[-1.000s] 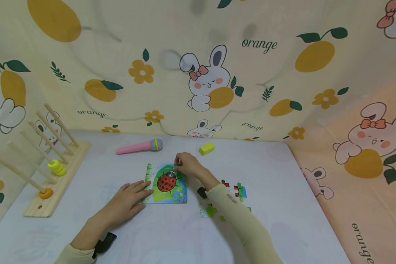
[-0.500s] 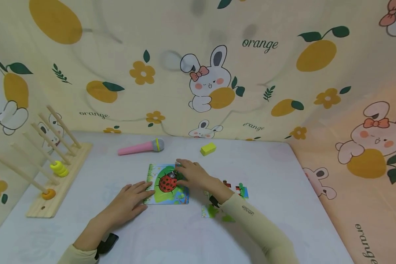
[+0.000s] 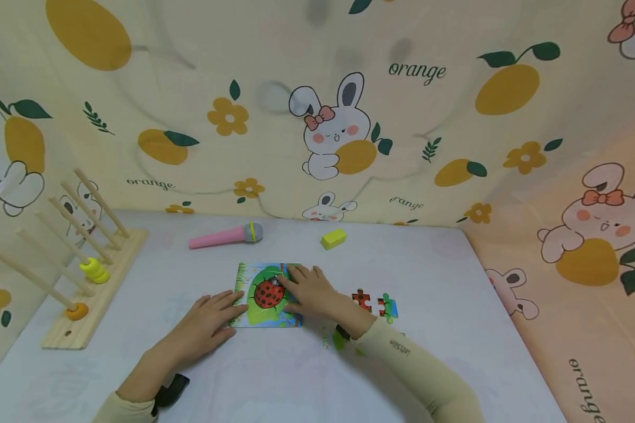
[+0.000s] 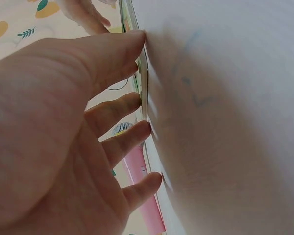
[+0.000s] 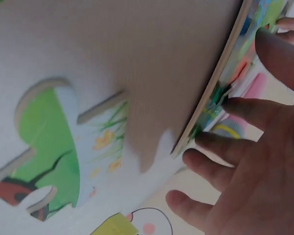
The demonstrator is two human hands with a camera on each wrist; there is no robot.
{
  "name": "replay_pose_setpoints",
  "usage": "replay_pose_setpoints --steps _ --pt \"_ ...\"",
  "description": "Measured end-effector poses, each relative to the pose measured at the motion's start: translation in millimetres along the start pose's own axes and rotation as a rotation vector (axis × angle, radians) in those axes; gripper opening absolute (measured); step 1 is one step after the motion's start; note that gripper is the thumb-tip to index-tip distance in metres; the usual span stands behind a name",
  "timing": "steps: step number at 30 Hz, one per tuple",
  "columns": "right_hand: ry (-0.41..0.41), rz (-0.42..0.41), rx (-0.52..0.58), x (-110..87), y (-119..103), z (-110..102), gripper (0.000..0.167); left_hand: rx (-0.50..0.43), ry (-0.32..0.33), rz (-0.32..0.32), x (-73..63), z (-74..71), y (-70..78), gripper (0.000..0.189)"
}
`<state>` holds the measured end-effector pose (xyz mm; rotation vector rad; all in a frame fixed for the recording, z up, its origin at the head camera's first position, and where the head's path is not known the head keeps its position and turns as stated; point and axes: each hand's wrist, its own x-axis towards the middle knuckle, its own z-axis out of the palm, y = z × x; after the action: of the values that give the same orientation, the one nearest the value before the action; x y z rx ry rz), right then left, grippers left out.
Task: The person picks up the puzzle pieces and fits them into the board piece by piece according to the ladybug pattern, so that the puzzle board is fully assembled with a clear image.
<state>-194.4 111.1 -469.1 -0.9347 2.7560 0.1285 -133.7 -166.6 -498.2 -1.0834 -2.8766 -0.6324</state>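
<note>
A puzzle board (image 3: 259, 317) with a ladybug picture lies on the table between both hands. Fingertips of my left hand (image 3: 206, 323) rest on its left edge, the fingers spread and fairly straight; the left wrist view shows several of them lined along the board's side. Over the right part of the board, my right hand (image 3: 314, 294) lays its spread fingers, hiding some of the picture. In the right wrist view these fingers meet the board's edge (image 5: 218, 85). Loose puzzle pieces, one red (image 3: 361, 298) and one blue and green (image 3: 388, 306), lie right of the board.
More green pieces (image 3: 341, 341) sit partly under the right forearm. Behind the board are a pink toy microphone (image 3: 222, 236) and a yellow block (image 3: 333, 238). A wooden peg stand (image 3: 100, 299) with a few rings occupies the left side. A printed cloth hangs behind the table.
My right hand has gone from bent fingers at the board's upper right corner to spread fingers over its right side. The left hand has stayed in place.
</note>
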Motion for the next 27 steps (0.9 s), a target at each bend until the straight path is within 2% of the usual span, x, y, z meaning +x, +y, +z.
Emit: replay_pose_setpoints --steps 6,10,27 --pt "0.023 -0.017 -0.034 -0.2 -6.1 -1.3 0.076 0.001 0.001 -0.004 -0.3 0.6 -0.2 0.049" --pt "0.003 -0.033 -0.022 0.5 -8.8 -0.6 0.079 0.004 -0.001 -0.008 0.1 0.8 -0.2 0.049" --pt "0.000 0.011 -0.031 3.9 -14.4 -0.9 0.082 0.009 0.020 0.011 1.0 -1.6 1.3 0.049"
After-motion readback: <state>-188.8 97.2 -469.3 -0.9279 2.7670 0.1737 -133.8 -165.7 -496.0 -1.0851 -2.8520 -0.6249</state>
